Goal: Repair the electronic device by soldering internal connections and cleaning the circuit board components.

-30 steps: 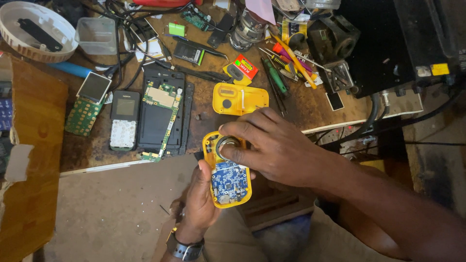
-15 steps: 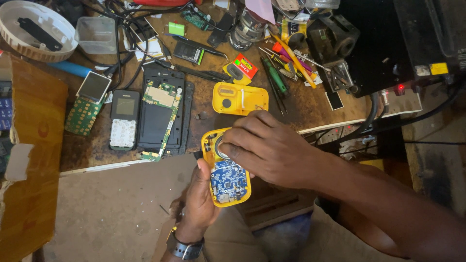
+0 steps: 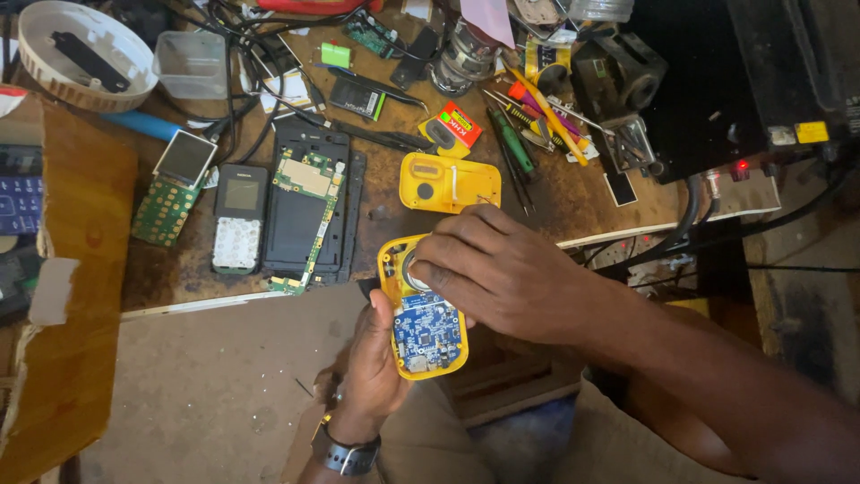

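Yellow opened device (image 3: 421, 309) (blue board showing), left hand (image 3: 372, 363) gripping, right hand (image 3: 497, 269) touching

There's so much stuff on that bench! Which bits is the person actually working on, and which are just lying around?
In use:
left hand, holding the opened yellow device
right hand, fingers on its round part
blue circuit board inside

Lying about:
yellow cover
dismantled phones
screwdrivers
white dish

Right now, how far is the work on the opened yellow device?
Done: the yellow back cover is off and lies on the workbench. In hand: the left hand holds the yellow device half with its blue circuit board bare, while the right hand presses fingers on its round part. Left: the halves are not yet joined.
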